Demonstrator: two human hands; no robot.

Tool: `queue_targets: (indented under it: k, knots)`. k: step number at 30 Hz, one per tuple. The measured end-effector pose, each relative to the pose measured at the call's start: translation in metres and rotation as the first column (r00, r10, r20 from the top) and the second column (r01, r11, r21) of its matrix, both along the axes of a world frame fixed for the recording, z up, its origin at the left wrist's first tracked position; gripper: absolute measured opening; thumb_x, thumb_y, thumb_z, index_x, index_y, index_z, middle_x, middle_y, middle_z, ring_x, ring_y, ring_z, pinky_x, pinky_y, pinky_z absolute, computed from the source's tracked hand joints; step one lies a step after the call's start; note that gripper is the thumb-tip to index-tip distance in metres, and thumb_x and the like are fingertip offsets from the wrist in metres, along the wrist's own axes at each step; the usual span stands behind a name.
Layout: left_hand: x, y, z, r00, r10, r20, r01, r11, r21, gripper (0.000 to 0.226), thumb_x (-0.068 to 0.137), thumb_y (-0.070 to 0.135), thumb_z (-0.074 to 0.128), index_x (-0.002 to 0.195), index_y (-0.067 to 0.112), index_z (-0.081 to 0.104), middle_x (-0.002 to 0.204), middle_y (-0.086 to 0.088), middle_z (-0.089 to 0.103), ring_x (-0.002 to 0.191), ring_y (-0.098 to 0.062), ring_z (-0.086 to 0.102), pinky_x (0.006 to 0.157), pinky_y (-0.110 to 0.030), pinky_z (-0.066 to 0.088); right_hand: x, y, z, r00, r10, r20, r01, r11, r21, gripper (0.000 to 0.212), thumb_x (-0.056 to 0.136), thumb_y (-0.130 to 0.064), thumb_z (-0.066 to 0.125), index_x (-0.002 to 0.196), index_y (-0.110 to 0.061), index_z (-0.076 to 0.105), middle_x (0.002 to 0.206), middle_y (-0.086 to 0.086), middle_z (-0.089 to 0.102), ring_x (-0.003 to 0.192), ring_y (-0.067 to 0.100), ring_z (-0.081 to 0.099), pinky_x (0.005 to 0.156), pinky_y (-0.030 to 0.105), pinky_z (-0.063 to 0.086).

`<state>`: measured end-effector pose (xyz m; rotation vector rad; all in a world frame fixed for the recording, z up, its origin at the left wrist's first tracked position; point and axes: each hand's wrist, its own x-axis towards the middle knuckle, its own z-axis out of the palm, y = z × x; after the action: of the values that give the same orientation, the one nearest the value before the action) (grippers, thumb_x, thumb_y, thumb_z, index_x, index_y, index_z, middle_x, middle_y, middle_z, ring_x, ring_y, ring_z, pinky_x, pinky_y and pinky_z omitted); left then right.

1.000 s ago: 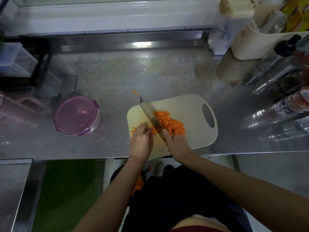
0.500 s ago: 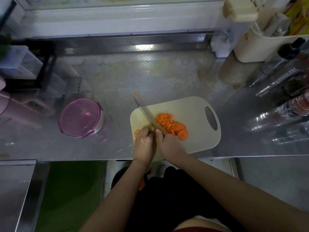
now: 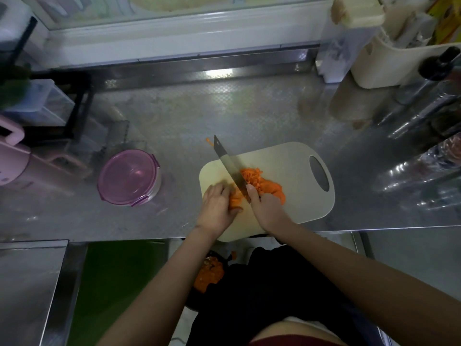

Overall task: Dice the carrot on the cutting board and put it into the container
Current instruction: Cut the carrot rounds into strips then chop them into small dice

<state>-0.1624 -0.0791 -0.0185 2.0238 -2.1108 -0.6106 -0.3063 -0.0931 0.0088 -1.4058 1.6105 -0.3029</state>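
Fingers (image 3: 220, 190) of my left hand (image 3: 215, 207) curl down over a bundle of orange carrot strips (image 3: 235, 200), pinning it to the board. My right hand (image 3: 267, 208) wraps the handle of the broad steel knife (image 3: 229, 168), forefinger up against the blade.

Layout, large to small:
- Patterned stainless-steel counter (image 3: 174, 116).
- Beige plastic cutting board (image 3: 287, 156) with oval handle hole. Its near edge seems to overhang the counter lip slightly.
- Round clear container (image 3: 128, 177) with a purple clip-on lid, well apart to the left of the board, lid on.
- Knife: blade slants across the board's left half, tip past the far edge, heel between my hands.
- Heap of diced carrot (image 3: 264, 183) right of the blade, touching it.
- One stray orange carrot scrap (image 3: 209, 141) on the counter by the knife tip.

Step in hand: cross-cutting the strips into dice. Judged partway, with none in the container.

Technique notes:
- Tuck the left fingertips back so the knuckles guide the blade.
- Advance in even small steps.
- Cut straight down so the dice match the heap.
- Push the board back from the lip, as heavy chops might tip it.
- The lid must come off before transfer.
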Motion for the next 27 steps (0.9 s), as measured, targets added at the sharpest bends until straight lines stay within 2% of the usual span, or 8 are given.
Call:
queue_targets:
  k: [3,6,8,11,15,20,23,27]
  knots:
    - [0.007,0.007,-0.001,1.0,-0.004,-0.025,0.003,0.999,-0.043,0.054,0.08,0.033,0.068,0.128,0.013,0.052,0.122,-0.006,0.053,0.12,-0.027,0.041,0.106,-0.034,0.027,-0.005,0.0,-0.003,1.0,0.002,0.004,-0.002,1.0,-0.01,0.068,0.098,-0.049,0.025,0.087,0.004,0.067,0.098,0.026,0.066,0.1,0.034,0.059,0.092,0.037,0.042]
    - [0.008,0.012,-0.003,0.996,0.05,-0.078,-0.054,0.997,-0.058,0.048,0.084,0.03,0.064,0.128,0.013,0.055,0.122,-0.006,0.055,0.12,-0.025,0.045,0.104,-0.034,0.031,-0.009,0.003,-0.003,0.999,0.01,0.037,-0.011,1.0,0.025,0.06,0.098,-0.049,0.027,0.062,-0.01,0.056,0.074,0.017,0.061,0.082,0.029,0.059,0.086,0.039,0.047]
    - [0.005,0.013,-0.004,0.99,0.096,-0.104,-0.101,0.994,-0.048,0.043,0.085,0.028,0.064,0.124,0.011,0.058,0.119,-0.008,0.056,0.117,-0.025,0.047,0.104,-0.036,0.034,-0.01,0.006,0.0,0.998,0.033,0.052,-0.036,0.998,0.056,0.057,0.098,-0.049,0.028,0.057,-0.016,0.049,0.07,0.011,0.056,0.077,0.024,0.055,0.08,0.035,0.045]
    - [-0.002,0.014,-0.005,0.98,0.157,-0.12,-0.166,0.984,-0.067,0.034,0.085,0.022,0.064,0.115,0.007,0.064,0.113,-0.01,0.058,0.113,-0.027,0.049,0.101,-0.036,0.037,-0.013,0.011,0.003,0.997,0.062,0.054,-0.066,0.996,0.065,0.055,0.098,-0.048,0.029,0.059,-0.017,0.051,0.077,0.011,0.058,0.081,0.024,0.056,0.078,0.027,0.037]
    - [-0.011,0.016,-0.006,0.973,0.214,-0.084,-0.22,0.972,-0.079,0.03,0.088,0.019,0.058,0.114,0.007,0.065,0.116,-0.012,0.056,0.114,-0.027,0.047,0.1,-0.034,0.035,-0.011,0.015,0.002,0.996,0.081,0.044,-0.083,0.995,0.05,0.057,0.098,-0.048,0.029,0.062,-0.013,0.056,0.076,0.011,0.059,0.085,0.028,0.059,0.078,0.028,0.039]
    - [-0.017,0.016,-0.005,0.968,0.245,-0.064,-0.249,0.965,-0.076,0.027,0.085,0.012,0.057,0.109,0.003,0.067,0.106,-0.016,0.058,0.105,-0.032,0.05,0.093,-0.038,0.04,-0.006,0.017,0.006,0.996,0.093,-0.01,-0.093,0.996,0.007,0.064,0.099,-0.046,0.029,0.091,0.005,0.067,0.094,0.022,0.066,0.094,0.032,0.061,0.083,0.033,0.044]
    - [-0.018,0.017,-0.005,0.967,0.254,-0.039,-0.256,0.963,-0.083,0.023,0.082,0.009,0.06,0.103,0.002,0.069,0.097,-0.016,0.059,0.096,-0.034,0.052,0.086,-0.038,0.042,0.0,0.02,0.003,0.99,0.128,-0.066,-0.131,0.991,-0.03,0.061,0.099,-0.047,0.03,0.097,0.003,0.065,0.096,0.024,0.066,0.093,0.034,0.063,0.08,0.036,0.047]
    - [-0.02,0.017,-0.007,0.964,0.263,-0.031,-0.265,0.955,-0.134,0.015,0.074,0.005,0.067,0.088,0.003,0.072,0.084,-0.014,0.059,0.083,-0.033,0.056,0.073,-0.035,0.045,0.01,0.023,-0.012,0.981,0.115,-0.157,-0.131,0.987,-0.093,0.061,0.096,-0.051,0.03,0.091,-0.002,0.066,0.088,0.023,0.068,0.086,0.037,0.065,0.075,0.039,0.048]
